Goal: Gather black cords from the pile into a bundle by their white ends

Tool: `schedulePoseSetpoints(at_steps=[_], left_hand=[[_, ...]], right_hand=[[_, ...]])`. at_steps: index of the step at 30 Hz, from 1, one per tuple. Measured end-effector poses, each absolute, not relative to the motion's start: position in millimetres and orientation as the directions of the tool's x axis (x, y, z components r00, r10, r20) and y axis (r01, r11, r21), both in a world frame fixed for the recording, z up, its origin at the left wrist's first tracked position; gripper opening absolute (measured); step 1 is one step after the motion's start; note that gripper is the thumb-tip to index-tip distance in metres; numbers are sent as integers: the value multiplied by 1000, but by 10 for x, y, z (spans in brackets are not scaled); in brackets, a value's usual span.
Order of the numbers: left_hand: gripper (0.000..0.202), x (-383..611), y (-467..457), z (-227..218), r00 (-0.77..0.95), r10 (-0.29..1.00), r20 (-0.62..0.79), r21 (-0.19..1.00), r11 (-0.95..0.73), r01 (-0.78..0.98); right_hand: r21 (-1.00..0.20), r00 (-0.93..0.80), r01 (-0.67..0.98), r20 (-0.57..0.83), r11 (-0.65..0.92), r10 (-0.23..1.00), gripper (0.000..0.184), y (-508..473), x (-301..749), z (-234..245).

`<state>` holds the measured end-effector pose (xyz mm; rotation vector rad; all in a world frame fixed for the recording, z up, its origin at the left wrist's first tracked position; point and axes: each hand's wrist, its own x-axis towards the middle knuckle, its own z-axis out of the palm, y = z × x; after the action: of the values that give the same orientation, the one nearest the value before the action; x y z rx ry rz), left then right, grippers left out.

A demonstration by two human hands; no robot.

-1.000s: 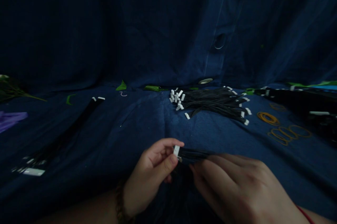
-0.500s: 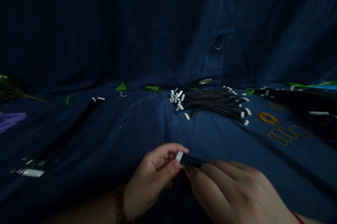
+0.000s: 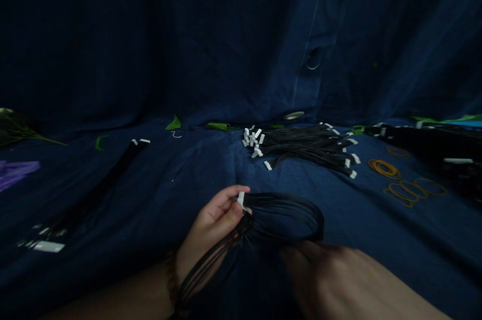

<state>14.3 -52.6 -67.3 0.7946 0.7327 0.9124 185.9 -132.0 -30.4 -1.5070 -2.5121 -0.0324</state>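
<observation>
My left hand pinches the white connector end of a bundle of thin black wires. The wires bend into a loop to the right and run back under the hand toward my wrist. My right hand lies low at the right, blurred, with its fingers touching the lower side of the loop. A pile of black wires with white connectors lies beyond, on the dark blue cloth.
Several orange rubber bands lie right of the pile. More black wire bundles sit at the far right. A long black bundle stretches along the left. Green leaves and a purple scrap lie at the back and left.
The straight bundle held between both hands is now bent into a loop. My left hand rose slightly; my right hand dropped lower and pulled back toward me.
</observation>
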Motion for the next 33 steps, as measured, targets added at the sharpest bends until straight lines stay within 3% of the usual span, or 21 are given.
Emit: schedulePoseSetpoints(at_steps=[6, 11, 14, 17, 29, 33], left_hand=[[29, 139, -548, -672, 450, 871, -197, 849, 381, -367], [30, 143, -555, -671, 423, 884, -201, 867, 361, -344], [30, 142, -550, -667, 398, 894, -203, 887, 340, -313], [31, 148, -547, -655, 382, 903, -196, 889, 328, -320], [35, 110, -532, -686, 512, 842, -171, 844, 393, -364], [32, 107, -539, -692, 524, 840, -137, 824, 390, -410]], right_hand=[[-485, -273, 840, 11, 244, 962, 22, -1200, 1690, -259], [-669, -231, 724, -5, 168, 973, 23, -1181, 1705, -160], [-877, -264, 450, -310, -167, 913, 27, -1139, 1732, -155], [-873, -332, 294, -476, -390, 815, 28, -1101, 1756, -229], [-899, -402, 198, -437, -390, 805, 30, -1148, 1623, -312], [-865, -407, 203, -501, -459, 764, 31, -1115, 1628, -266]])
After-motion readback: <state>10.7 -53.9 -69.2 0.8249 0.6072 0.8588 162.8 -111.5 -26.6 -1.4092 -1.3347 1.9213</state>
